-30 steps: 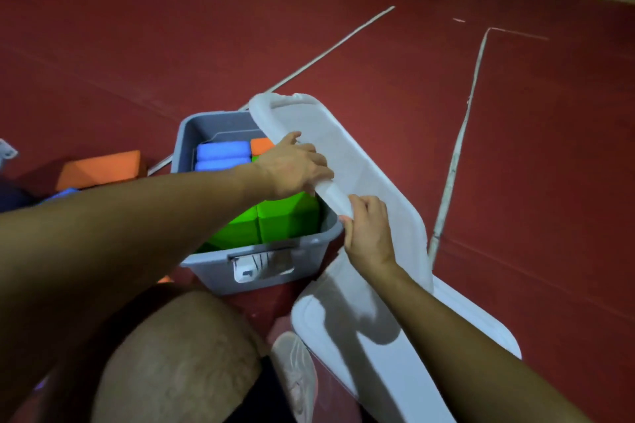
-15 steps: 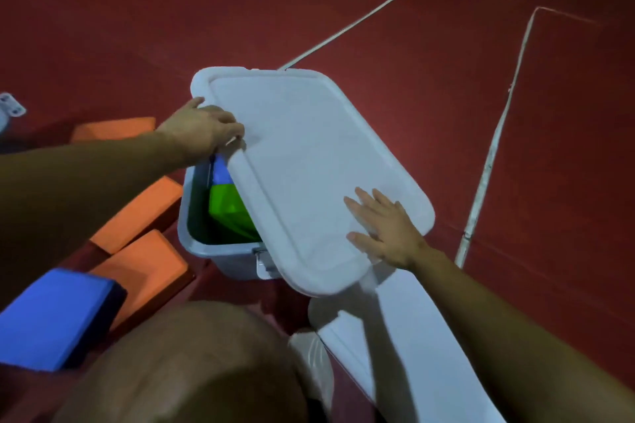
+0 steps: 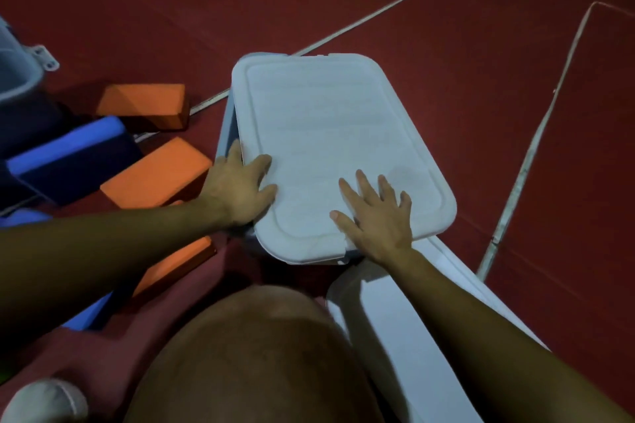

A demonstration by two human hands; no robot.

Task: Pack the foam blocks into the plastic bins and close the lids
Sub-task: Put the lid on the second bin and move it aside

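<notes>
A white lid [image 3: 330, 134] lies flat over the grey plastic bin [image 3: 226, 134], of which only a strip of the left wall shows. The blocks inside are hidden. My left hand [image 3: 240, 189] rests at the lid's near left edge with spread fingers, the thumb on the bin's rim. My right hand [image 3: 374, 216] lies flat on the lid's near right part, fingers straight and spread. Loose foam blocks sit on the floor to the left: an orange block [image 3: 147, 106], a blue block [image 3: 72, 154] and another orange block [image 3: 158, 172].
A second white lid [image 3: 405, 319] lies on the red floor under my right forearm. Another grey bin [image 3: 17, 72] stands at the far left edge. More orange and blue blocks lie under my left forearm. My knee and a white shoe fill the bottom.
The lid went from tilted against the bin's right side to lying flat over the bin. My left hand let go of its edge, and both hands now rest on top.
</notes>
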